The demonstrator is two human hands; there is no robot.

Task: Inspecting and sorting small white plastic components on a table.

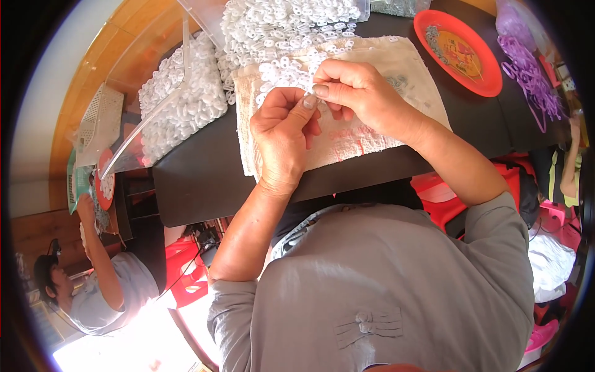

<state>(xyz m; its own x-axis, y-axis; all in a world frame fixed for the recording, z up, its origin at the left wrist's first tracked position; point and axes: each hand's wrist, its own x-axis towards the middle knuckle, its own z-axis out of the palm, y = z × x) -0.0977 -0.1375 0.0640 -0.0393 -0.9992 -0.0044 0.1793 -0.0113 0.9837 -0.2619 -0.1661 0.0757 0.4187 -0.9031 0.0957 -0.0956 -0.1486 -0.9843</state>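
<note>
While the hands met over the cream cloth (421, 102), the left hand (287, 127) was curled, thumb against forefinger; the right hand (350, 88) pinched likewise, fingertips together; whatever sat between either's fingertips was too hidden to tell; loose white pieces (280, 72) lay on the cloth's far left part; small grey parts (397, 81) lay on its right; a clear bin (186, 53) stood left of it, a red tray (491, 88) right.
</note>
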